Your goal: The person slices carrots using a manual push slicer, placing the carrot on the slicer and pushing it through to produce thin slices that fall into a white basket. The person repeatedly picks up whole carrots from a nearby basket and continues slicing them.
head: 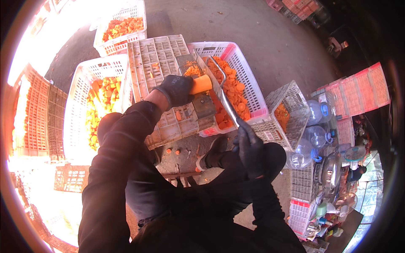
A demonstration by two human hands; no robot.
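My left hand (177, 91), in a dark glove, grips a thick carrot piece (202, 84) and holds it over a metal block (204, 106) fixed at the edge of an upturned plastic crate (152, 53). Carrot scraps (193, 69) lie on the block's far part. My right hand (251, 148), also gloved, is closed around the end of a long metal lever handle (231, 109). This handle bends and runs to the far end of a blade (211, 77) beside the block. Just right of the blade, a white-and-pink basket (253, 83) holds many round carrot slices (235, 91).
At left, a white basket (74, 95) contains carrot pieces (95, 126); another basket (139, 33) of pieces stands behind it. To the right are a tilted crate (297, 110) with carrot bits and several clear plastic jugs (316, 136). Carrot bits (169, 151) lie on the floor between my feet.
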